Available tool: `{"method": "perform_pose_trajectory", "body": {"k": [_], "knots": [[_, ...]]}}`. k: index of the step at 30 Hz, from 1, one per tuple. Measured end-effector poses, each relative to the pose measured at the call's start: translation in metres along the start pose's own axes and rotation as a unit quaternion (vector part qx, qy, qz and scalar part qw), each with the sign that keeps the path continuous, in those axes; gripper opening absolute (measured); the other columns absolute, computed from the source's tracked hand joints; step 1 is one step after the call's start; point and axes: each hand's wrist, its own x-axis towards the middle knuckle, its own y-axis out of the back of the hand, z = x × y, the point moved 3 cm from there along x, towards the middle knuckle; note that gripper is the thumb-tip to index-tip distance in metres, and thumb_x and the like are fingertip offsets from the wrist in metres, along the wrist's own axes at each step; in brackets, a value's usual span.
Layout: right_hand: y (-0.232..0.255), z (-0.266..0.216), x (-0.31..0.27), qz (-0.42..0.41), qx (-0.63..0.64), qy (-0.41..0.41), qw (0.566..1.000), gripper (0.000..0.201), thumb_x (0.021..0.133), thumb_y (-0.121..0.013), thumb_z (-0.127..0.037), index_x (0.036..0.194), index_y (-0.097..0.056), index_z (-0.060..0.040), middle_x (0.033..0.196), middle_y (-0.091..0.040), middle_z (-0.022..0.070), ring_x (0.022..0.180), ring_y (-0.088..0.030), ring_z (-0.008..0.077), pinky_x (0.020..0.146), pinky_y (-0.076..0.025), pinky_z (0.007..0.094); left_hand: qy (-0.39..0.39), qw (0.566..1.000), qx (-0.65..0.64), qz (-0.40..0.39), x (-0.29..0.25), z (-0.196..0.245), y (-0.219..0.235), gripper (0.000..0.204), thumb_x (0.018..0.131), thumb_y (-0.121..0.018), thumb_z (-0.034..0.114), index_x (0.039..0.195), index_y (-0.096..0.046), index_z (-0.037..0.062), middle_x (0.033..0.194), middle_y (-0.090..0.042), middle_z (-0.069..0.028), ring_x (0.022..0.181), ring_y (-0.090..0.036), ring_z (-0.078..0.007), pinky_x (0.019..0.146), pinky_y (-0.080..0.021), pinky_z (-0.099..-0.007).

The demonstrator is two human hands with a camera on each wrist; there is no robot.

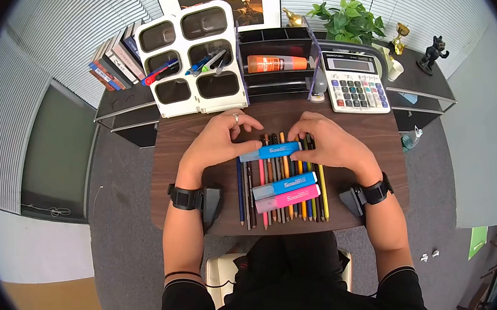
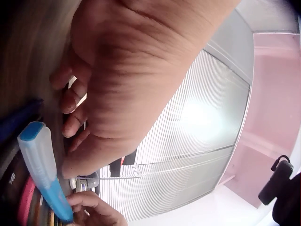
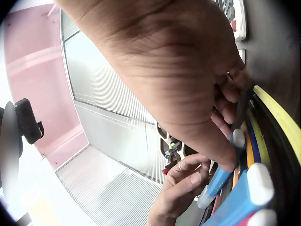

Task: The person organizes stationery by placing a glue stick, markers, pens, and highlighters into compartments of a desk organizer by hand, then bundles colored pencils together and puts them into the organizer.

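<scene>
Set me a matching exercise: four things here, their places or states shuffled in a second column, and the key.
1. pink highlighter
2. calculator
3. orange tube
4. right hand

A. lies inside the black organizer
B. pinches a blue highlighter
C. rests across pencils
D. sits to the right of the black organizer

Pairs: 1-C, 2-D, 3-A, 4-B

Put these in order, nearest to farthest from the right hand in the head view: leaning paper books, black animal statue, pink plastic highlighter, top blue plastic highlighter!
1. Top blue plastic highlighter: touching the right hand.
2. Pink plastic highlighter: lower left of the hand.
3. Black animal statue: upper right of the picture.
4. Leaning paper books: upper left, farthest.
</scene>
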Motion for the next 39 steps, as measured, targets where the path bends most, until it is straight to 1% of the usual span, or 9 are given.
{"method": "perform_pose_trajectory", "body": {"k": [5,11,14,17,20,22,28,34,39], "knots": [[0.001,0.000,0.002,-0.011,-0.024,-0.010,1.000,0.025,0.075,-0.082,-0.008,0.096,-0.070,-0.0005,0.091,-0.060,0.0128,0.094,-0.061,0.0303,0.083,-0.050,0.0397,0.039,0.996,0.050,-0.056,-0.007,0.008,0.006,0.040,0.071,-0.091,0.024,0.104,-0.077,0.0077,0.094,-0.058,-0.0005,0.081,-0.052,-0.0124,0.070,-0.043,-0.0280],[0.001,0.005,0.003,0.036,-0.016,0.013,0.999,0.025,0.077,-0.082,-0.008,0.096,-0.070,-0.0004,0.090,-0.057,0.0121,0.089,-0.059,0.0309,0.081,-0.050,0.0402,0.032,0.990,0.120,-0.066,-0.010,0.008,0.006,0.033,0.073,-0.087,0.019,0.101,-0.077,0.0055,0.094,-0.064,-0.0082,0.090,-0.062,-0.0212,0.079,-0.050,-0.0328],[0.000,0.009,0.005,0.067,-0.010,0.040,0.997,0.027,0.077,-0.084,-0.007,0.098,-0.069,-0.0022,0.089,-0.054,0.0079,0.081,-0.056,0.0225,0.074,-0.049,0.0341,-0.057,0.988,0.141,-0.016,-0.011,0.011,0.007,0.033,0.077,-0.085,0.014,0.109,-0.077,0.0081,0.093,-0.066,-0.0059,0.085,-0.062,-0.0163,0.073,-0.049,-0.0303],[0.006,0.004,0.006,0.071,0.029,0.016,0.997,0.029,0.079,-0.083,-0.011,0.100,-0.067,-0.0009,0.090,-0.055,0.0101,0.084,-0.057,0.0262,0.076,-0.049,0.0369,0.014,0.992,0.118,0.027,-0.019,0.024,0.022,0.030,0.081,-0.081,0.010,0.110,-0.076,0.0064,0.093,-0.070,-0.0062,0.078,-0.061,-0.0152,0.071,-0.049,-0.0279],[0.007,0.006,0.006,0.111,0.037,0.015,0.993,0.034,0.082,-0.083,-0.019,0.107,-0.065,-0.0025,0.089,-0.054,0.0088,0.081,-0.055,0.0237,0.073,-0.048,0.0358,0.002,0.979,0.143,0.145,-0.037,0.034,0.040,0.028,0.084,-0.079,0.011,0.110,-0.076,0.0041,0.089,-0.072,-0.0070,0.068,-0.058,-0.0134,0.065,-0.049,-0.0272],[0.007,0.008,0.005,0.118,0.043,0.008,0.992,0.033,0.083,-0.082,-0.020,0.107,-0.066,-0.0029,0.089,-0.055,0.0086,0.079,-0.055,0.0234,0.072,-0.048,0.0357,-0.022,0.960,0.154,0.233,-0.054,0.024,0.056,0.027,0.085,-0.079,0.011,0.110,-0.076,0.0028,0.088,-0.070,-0.0056,0.065,-0.053,-0.0101,0.062,-0.047,-0.0262],[0.005,0.016,0.006,0.121,0.042,0.013,0.992,0.025,0.086,-0.079,-0.016,0.103,-0.068,-0.0028,0.087,-0.056,0.0072,0.075,-0.053,0.0205,0.069,-0.047,0.0338,0.096,0.887,0.097,0.441,-0.102,-0.013,0.092,0.032,0.087,-0.078,0.016,0.115,-0.075,0.0012,0.076,-0.065,-0.0029,0.065,-0.052,-0.0068,0.061,-0.046,-0.0240],[0.004,0.019,0.006,0.111,0.033,0.013,0.993,0.019,0.087,-0.078,-0.012,0.101,-0.069,-0.0024,0.085,-0.055,0.0047,0.070,-0.051,0.0155,0.065,-0.046,0.0302,0.131,0.846,0.237,0.459,-0.072,-0.016,0.092,0.036,0.088,-0.076,0.022,0.116,-0.074,0.0000,0.070,-0.065,-0.0070,0.063,-0.058,-0.0111,0.063,-0.050,-0.0285],[0.002,0.023,0.005,0.108,0.063,0.014,0.992,0.017,0.086,-0.077,-0.011,0.097,-0.069,-0.0009,0.084,-0.059,0.0102,0.077,-0.059,0.0246,0.071,-0.049,0.0358,0.089,0.843,0.292,0.443,-0.042,-0.034,0.088,0.033,0.087,-0.074,0.024,0.113,-0.076,0.0047,0.070,-0.067,-0.0161,0.062,-0.066,-0.0224,0.065,-0.053,-0.0356]]}}
